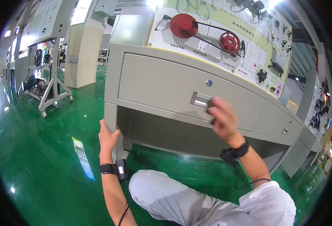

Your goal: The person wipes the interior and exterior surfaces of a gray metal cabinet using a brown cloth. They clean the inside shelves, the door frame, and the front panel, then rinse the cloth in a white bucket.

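Observation:
A grey metal cabinet (154,81) with a wide drawer stands in front of me. My left hand (108,136) grips the cabinet's left front leg (111,113), its thumb on the front face and its fingers round the outer side. My right hand (225,118) is smeared by motion in front of the drawer, just right of the recessed drawer handle (201,102). Between its fingers is a small dark object (211,107), too blurred to name. A round keyed lock (209,83) sits above the handle. The drawer is closed.
On top of the cabinet a slanted display board carries a red pulley (183,25) and a red toothed wheel (230,41) joined by a belt. Under the drawer is an open bay. Further left stand a wheeled frame (47,96) and a column (84,56) on green floor.

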`<state>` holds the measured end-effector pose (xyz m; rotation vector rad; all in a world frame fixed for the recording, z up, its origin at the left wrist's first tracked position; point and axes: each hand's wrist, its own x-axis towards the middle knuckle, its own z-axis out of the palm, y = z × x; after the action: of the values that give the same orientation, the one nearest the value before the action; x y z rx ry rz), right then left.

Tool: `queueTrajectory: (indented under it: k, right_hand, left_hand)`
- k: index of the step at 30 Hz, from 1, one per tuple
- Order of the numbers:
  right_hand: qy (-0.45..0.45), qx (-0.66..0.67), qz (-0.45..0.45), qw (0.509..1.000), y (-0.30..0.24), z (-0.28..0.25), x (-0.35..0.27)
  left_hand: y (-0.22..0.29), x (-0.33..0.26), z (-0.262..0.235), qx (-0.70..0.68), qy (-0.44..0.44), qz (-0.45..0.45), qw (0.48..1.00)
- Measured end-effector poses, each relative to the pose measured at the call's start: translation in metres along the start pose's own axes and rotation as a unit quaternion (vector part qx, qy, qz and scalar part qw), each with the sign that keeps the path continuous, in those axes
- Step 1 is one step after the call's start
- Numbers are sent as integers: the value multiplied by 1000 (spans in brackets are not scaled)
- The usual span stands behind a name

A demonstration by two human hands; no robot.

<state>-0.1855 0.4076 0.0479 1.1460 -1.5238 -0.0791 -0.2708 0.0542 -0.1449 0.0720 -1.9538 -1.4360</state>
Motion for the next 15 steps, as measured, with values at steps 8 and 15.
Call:
queueTrajectory:
  k: [8,15]
  right_hand:
    - [-69,80,127,986,25,6,-66]
    - [-153,226,35,961,4,0,-82]
  left_hand:
    - [15,-1,44,22,23,17,999]
    - [29,-16,58,6,1,-2,1000]
